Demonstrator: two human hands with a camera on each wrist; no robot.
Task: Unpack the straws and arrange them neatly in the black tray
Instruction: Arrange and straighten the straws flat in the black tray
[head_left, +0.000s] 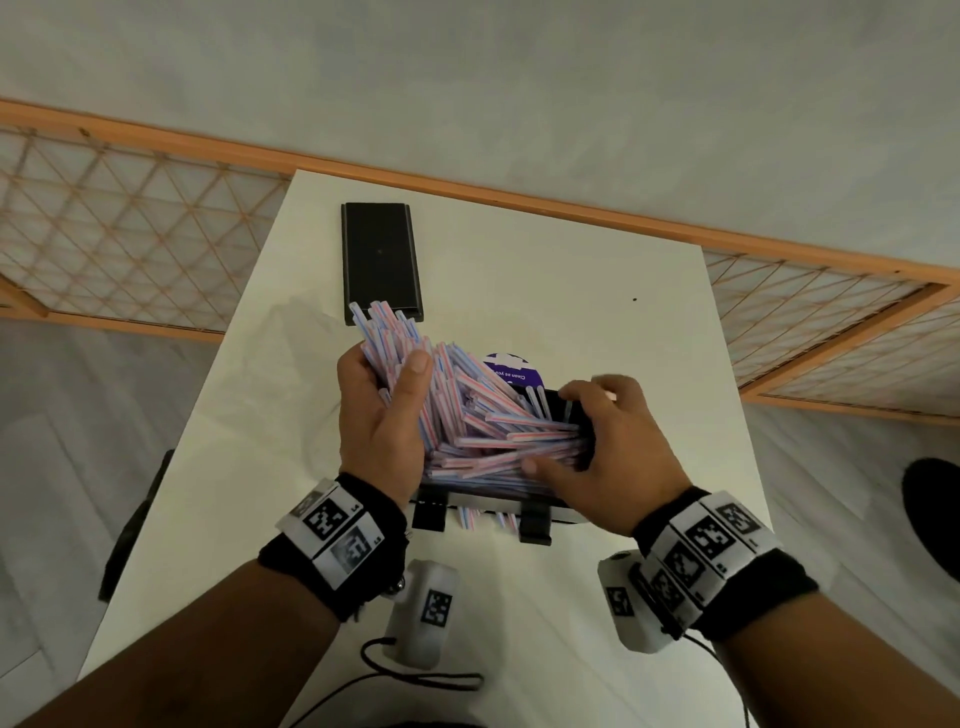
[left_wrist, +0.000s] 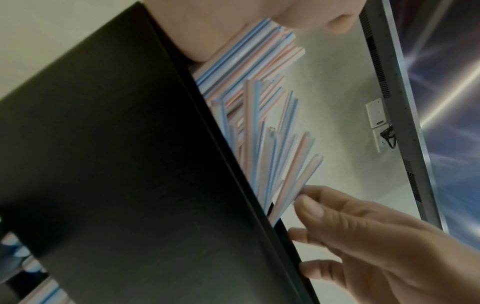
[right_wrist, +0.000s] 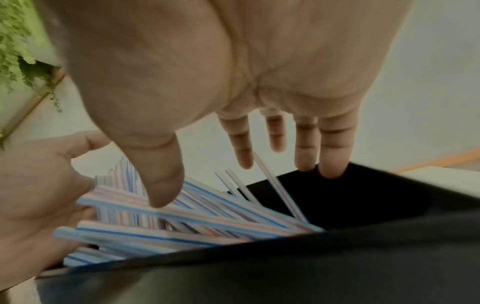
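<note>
A loose heap of red-, white- and blue-striped straws (head_left: 488, 431) lies fanned out in a black tray (head_left: 467, 491) near me on the white table. My left hand (head_left: 400, 395) grips a bundle of them at the left, thumb over the top, their tips pointing away. My right hand (head_left: 587, 436) has straight, spread fingers against the straw ends at the tray's right end. In the right wrist view my thumb (right_wrist: 161, 185) rests on the straws (right_wrist: 182, 222) and my fingertips (right_wrist: 332, 164) reach the tray's (right_wrist: 363, 205) far rim. The left wrist view shows the tray wall (left_wrist: 130, 164) and the straws (left_wrist: 259, 127).
A second black tray (head_left: 382, 260) lies empty farther back on the left, the held straw tips over its near end. A purple package (head_left: 511, 371) sits behind the heap. A few straws (head_left: 478, 519) poke out below the near tray. A wooden lattice rail (head_left: 130, 208) runs behind the table.
</note>
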